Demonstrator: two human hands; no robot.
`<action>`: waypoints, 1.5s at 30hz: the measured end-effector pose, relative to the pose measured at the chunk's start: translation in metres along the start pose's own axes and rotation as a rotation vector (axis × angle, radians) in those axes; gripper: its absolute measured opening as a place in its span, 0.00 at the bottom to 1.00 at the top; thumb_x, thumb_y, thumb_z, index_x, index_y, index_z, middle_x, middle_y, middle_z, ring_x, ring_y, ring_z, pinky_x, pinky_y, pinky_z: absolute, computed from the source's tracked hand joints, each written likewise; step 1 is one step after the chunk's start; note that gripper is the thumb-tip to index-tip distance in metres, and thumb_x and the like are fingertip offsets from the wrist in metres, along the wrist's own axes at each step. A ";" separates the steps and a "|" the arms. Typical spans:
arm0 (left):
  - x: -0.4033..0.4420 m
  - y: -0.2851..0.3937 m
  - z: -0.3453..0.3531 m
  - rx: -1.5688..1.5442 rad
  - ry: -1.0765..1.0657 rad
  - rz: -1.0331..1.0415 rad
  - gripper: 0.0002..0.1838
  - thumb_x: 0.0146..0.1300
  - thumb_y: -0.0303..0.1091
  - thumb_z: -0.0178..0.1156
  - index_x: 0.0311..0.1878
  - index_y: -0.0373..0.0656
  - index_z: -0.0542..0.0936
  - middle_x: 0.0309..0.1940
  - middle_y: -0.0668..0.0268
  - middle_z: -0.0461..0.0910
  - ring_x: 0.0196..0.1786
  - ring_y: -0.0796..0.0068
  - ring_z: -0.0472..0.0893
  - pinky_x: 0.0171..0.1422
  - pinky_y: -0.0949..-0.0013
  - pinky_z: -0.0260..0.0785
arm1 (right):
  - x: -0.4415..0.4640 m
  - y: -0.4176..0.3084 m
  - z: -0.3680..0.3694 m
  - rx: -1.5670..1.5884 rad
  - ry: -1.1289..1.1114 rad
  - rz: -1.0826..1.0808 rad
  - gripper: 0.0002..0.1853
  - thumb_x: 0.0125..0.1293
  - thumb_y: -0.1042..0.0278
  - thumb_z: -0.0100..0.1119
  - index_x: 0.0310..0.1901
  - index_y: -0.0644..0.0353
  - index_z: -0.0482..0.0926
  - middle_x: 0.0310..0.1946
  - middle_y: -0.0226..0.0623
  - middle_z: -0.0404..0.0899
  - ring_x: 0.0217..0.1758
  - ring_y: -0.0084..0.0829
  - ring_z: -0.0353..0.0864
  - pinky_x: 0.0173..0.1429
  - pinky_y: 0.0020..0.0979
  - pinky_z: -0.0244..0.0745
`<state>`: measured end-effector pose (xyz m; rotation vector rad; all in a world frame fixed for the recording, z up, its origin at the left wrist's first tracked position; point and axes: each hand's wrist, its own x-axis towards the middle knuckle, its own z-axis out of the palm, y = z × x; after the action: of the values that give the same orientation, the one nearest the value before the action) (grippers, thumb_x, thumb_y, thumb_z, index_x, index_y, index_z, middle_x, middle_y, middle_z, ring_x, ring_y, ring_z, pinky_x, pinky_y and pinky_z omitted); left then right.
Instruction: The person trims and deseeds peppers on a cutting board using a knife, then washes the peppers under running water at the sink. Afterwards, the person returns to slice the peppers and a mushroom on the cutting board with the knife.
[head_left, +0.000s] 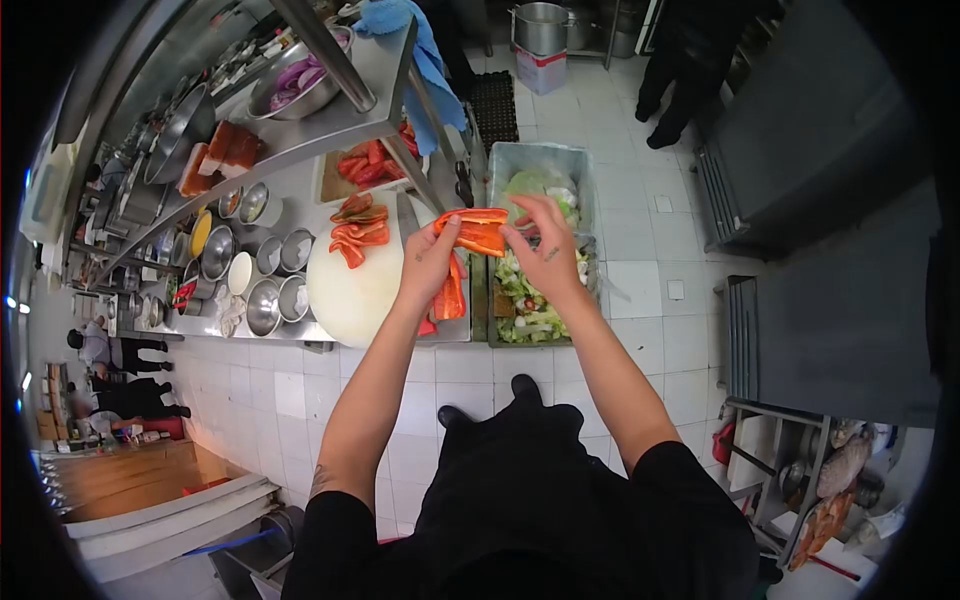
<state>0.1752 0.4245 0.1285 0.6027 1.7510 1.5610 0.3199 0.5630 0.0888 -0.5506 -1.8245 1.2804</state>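
My left hand (428, 258) and my right hand (546, 250) hold an opened piece of red bell pepper (474, 231) between them, its hollow inner side facing up. The left fingers pinch its left end. At the right end the right thumb presses on it, with the other fingers curled above. More red pepper pieces (450, 292) lie below, beside my left wrist. Several flattened pepper pieces (358, 230) rest on the round white cutting board (345, 300) to the left. Under my hands' right side stands a bin of vegetable scraps (530, 315).
A tray of red peppers (370, 165) sits behind the board. Metal bowls (264, 305) crowd the counter's left. Overhead is a steel shelf (330, 135) with a bowl of red onions (297, 85). A second bin (540, 160) stands farther back. A person's legs (670, 90) show beyond.
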 end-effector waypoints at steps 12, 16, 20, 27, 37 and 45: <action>-0.048 -0.026 -0.005 0.053 0.003 0.164 0.22 0.83 0.46 0.62 0.48 0.33 0.89 0.27 0.69 0.85 0.20 0.81 0.80 0.24 0.73 0.71 | -0.017 -0.037 0.022 -0.354 -0.210 -0.350 0.05 0.62 0.76 0.69 0.39 0.60 0.84 0.34 0.41 0.83 0.34 0.46 0.86 0.39 0.42 0.81; -0.090 -0.031 -0.044 -0.082 0.143 0.139 0.21 0.84 0.46 0.59 0.49 0.34 0.88 0.26 0.68 0.85 0.21 0.81 0.81 0.26 0.71 0.73 | -0.038 0.024 0.015 -0.608 -0.317 -0.334 0.08 0.62 0.76 0.69 0.44 0.59 0.86 0.36 0.43 0.85 0.38 0.51 0.87 0.44 0.47 0.82; -0.185 -0.056 -0.125 -0.175 0.246 0.120 0.21 0.83 0.47 0.61 0.63 0.41 0.86 0.36 0.66 0.88 0.30 0.83 0.80 0.35 0.69 0.76 | -0.123 0.178 -0.079 -1.300 -0.804 0.253 0.26 0.78 0.51 0.62 0.70 0.57 0.81 0.48 0.51 0.90 0.47 0.46 0.91 0.52 0.48 0.85; -0.497 -0.156 -0.305 -0.431 0.827 0.316 0.21 0.83 0.50 0.61 0.56 0.38 0.86 0.32 0.68 0.85 0.21 0.80 0.79 0.27 0.71 0.74 | -0.252 0.240 -0.090 -1.157 -1.654 0.232 0.14 0.70 0.68 0.61 0.53 0.60 0.87 0.44 0.50 0.91 0.47 0.46 0.94 0.50 0.47 0.89; -0.895 -0.257 -0.305 -0.693 1.904 0.314 0.21 0.78 0.50 0.68 0.54 0.39 0.85 0.34 0.69 0.85 0.23 0.82 0.78 0.27 0.74 0.71 | -0.560 0.116 0.543 -0.427 -1.880 -0.272 0.14 0.74 0.70 0.63 0.57 0.64 0.87 0.39 0.39 0.90 0.33 0.30 0.90 0.32 0.33 0.82; -1.128 -0.334 -0.186 -0.792 2.725 0.101 0.16 0.76 0.48 0.71 0.50 0.45 0.84 0.28 0.75 0.80 0.25 0.84 0.76 0.30 0.76 0.69 | -0.962 -0.303 0.697 0.412 -2.338 -0.611 0.08 0.74 0.77 0.61 0.48 0.64 0.88 0.33 0.36 0.90 0.36 0.25 0.89 0.44 0.29 0.85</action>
<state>0.7971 -0.5861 0.0262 1.4473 -0.6201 -1.2111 0.3268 -0.6498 -0.0935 2.5600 -2.4234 1.6042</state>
